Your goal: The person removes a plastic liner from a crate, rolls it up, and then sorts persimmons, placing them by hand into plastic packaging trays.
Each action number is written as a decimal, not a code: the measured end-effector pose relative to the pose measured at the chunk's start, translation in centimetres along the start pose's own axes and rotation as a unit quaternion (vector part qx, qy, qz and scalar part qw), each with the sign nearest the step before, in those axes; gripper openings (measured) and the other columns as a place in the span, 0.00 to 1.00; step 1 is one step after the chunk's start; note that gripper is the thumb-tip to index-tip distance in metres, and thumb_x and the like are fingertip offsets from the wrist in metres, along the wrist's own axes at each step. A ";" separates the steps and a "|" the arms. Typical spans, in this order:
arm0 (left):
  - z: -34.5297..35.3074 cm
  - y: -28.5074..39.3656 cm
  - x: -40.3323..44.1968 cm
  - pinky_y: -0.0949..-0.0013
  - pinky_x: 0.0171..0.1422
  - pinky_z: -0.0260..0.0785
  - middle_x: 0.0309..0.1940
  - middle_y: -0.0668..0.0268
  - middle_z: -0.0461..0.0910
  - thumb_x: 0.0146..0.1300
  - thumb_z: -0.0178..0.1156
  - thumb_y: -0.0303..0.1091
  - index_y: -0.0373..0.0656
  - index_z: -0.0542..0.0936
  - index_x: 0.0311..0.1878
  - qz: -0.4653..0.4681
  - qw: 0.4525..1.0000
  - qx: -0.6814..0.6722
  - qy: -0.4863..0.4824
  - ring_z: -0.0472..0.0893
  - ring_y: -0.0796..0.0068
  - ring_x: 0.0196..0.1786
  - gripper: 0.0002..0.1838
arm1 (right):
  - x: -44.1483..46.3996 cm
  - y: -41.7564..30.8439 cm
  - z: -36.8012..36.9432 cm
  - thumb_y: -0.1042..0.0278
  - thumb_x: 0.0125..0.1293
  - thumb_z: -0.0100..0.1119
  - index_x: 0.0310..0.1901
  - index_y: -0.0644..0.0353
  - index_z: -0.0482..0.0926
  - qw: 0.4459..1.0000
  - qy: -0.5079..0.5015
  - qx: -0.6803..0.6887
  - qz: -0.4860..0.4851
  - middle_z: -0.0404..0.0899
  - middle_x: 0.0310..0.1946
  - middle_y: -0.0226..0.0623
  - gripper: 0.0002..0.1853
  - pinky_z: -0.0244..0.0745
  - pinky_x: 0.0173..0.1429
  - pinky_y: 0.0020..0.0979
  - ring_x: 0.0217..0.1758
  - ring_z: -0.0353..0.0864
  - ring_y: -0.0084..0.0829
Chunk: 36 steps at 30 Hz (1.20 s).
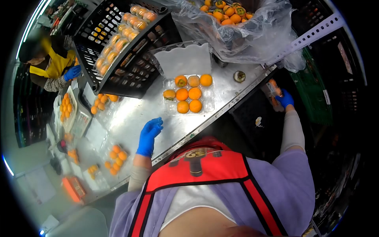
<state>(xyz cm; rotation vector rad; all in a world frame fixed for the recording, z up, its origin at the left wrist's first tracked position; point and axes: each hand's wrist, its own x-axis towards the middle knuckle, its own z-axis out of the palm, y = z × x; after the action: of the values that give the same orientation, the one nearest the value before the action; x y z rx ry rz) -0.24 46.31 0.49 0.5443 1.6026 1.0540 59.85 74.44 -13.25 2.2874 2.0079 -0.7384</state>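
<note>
On the right, beyond the metal table's (225, 87) edge, the right hand (285, 99) has its gloved fingers closed around the right side of a clear fruit pack (271, 86), whose long axis runs roughly near to far, its far end angled slightly left. The left hand (151, 133) is over the table's near side, fingers loosely bent, holding nothing and pointing far and right toward an open clear tray (209, 94) of eight orange fruits (182, 94), its lid (183, 61) folded back to the far side.
</note>
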 end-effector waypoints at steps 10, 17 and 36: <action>2.3 -0.2 0.5 0.71 0.57 0.66 0.52 0.62 0.77 0.63 0.55 0.34 0.42 0.73 0.58 -0.027 0.999 0.020 -0.018 0.77 0.72 0.52 0.20 | 2.8 1.2 0.0 0.58 0.51 0.68 0.57 0.56 0.71 0.999 0.035 -0.003 -0.007 0.77 0.50 0.49 0.31 0.73 0.54 0.41 0.53 0.76 0.49; 2.8 0.0 0.7 0.70 0.57 0.65 0.53 0.63 0.77 0.63 0.56 0.34 0.42 0.73 0.58 -0.009 0.999 0.022 -0.022 0.77 0.72 0.52 0.20 | -0.7 -3.8 -1.0 0.60 0.50 0.68 0.55 0.51 0.74 0.979 0.158 -0.103 0.071 0.79 0.47 0.46 0.28 0.74 0.50 0.43 0.49 0.78 0.48; 3.3 -1.0 -0.6 0.71 0.54 0.66 0.50 0.64 0.79 0.60 0.60 0.34 0.40 0.74 0.57 0.018 1.000 -0.021 -0.015 0.77 0.74 0.48 0.21 | -3.4 -24.0 1.2 0.64 0.46 0.69 0.67 0.51 0.61 0.944 0.017 0.020 -0.328 0.72 0.54 0.47 0.43 0.69 0.58 0.41 0.56 0.73 0.43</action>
<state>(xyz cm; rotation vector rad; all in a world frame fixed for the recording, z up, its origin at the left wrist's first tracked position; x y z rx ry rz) 3.18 46.44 -0.13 0.5594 1.5452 1.0983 36.70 75.15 -6.03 1.6214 2.8205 -0.7533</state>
